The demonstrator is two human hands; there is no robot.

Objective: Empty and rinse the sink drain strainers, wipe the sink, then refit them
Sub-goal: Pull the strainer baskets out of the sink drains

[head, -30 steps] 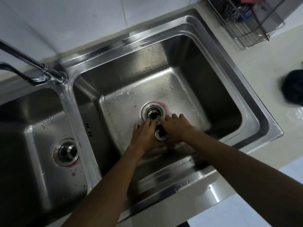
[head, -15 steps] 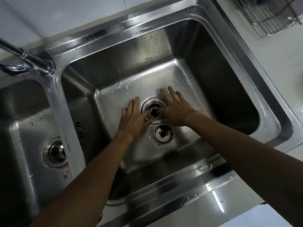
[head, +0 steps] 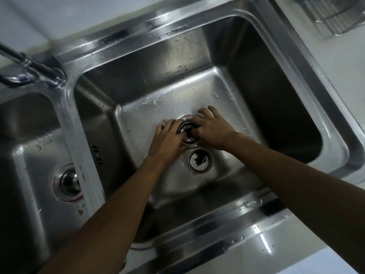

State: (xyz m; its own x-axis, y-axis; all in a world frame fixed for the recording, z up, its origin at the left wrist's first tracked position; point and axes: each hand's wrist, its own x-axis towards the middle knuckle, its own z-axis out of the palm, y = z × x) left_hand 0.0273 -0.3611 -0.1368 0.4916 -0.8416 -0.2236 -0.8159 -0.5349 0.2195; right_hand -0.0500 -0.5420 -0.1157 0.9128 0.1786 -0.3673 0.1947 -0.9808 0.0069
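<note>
A: Two hands working at one drain, head view only. Left hand (head: 167,143) lying palm-down on the near-left edge of the drain opening (head: 188,133), fingers curled over its rim. Right hand (head: 212,133) pressing in from the right, thumb and forefinger dipping toward the dark centre.

B: Gripping anything?

A: Cannot tell; fingertips hidden inside the opening, no part seen clear of it. Probably bracing with one side while prising with the other.

B: And the strainers?

A: One strainer cup (head: 200,160) sitting upright on the floor of the right basin (head: 197,91), just beside the drain, speckled with dark debris, touched by neither hand; likely parked within reach for emptying. Second strainer (head: 68,181) remaining seated in the left basin (head: 29,155). Faucet (head: 33,74) standing over the divider, not running.
</note>
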